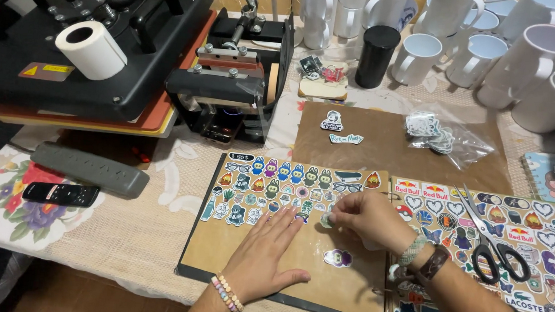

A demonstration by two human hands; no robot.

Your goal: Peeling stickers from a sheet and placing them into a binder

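A brown album page (246, 250) covered in clear film lies open in front of me, its upper part filled with several small colourful stickers. My left hand (265, 258) rests flat on the page, fingers spread, holding nothing. My right hand (367, 218) pinches a small round sticker (327, 221) between thumb and fingertips, just above the page near its middle. A purple sticker (337, 258) lies alone lower on the page. The facing right page (531, 210) is packed with stickers.
Black-handled scissors (493, 243) lie on the right page. Behind are a brown sheet (387, 150) with two stickers, a plastic bag of stickers (436, 133), several white mugs (527, 55), a black cylinder (377, 56), a heat press (97, 55) with a white paper roll (91, 49), and a mug press (237, 83).
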